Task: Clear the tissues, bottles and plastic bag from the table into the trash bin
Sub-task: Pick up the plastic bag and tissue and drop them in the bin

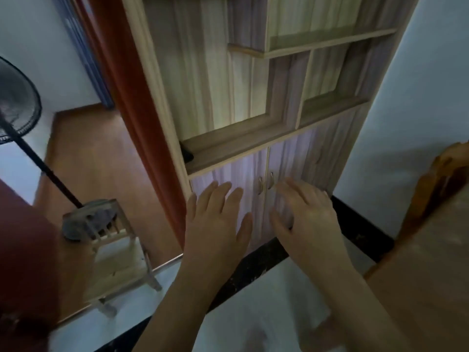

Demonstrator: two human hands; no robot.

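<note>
My left hand [215,219] and my right hand [304,214] are both raised in front of me, palms down, fingers spread, holding nothing. They hover side by side in front of the lower doors of a wooden cabinet [253,189]. No tissues, bottles, plastic bag or trash bin appear in this view. A brown wooden table surface [421,288] shows at the right edge, bare where I can see it.
A tall shelf unit with open compartments [279,97] fills the middle. A small wooden stool [119,255] and a standing fan [17,102] are at the left on the orange floor. A red door frame [132,110] runs beside the cabinet. White wall lies to the right.
</note>
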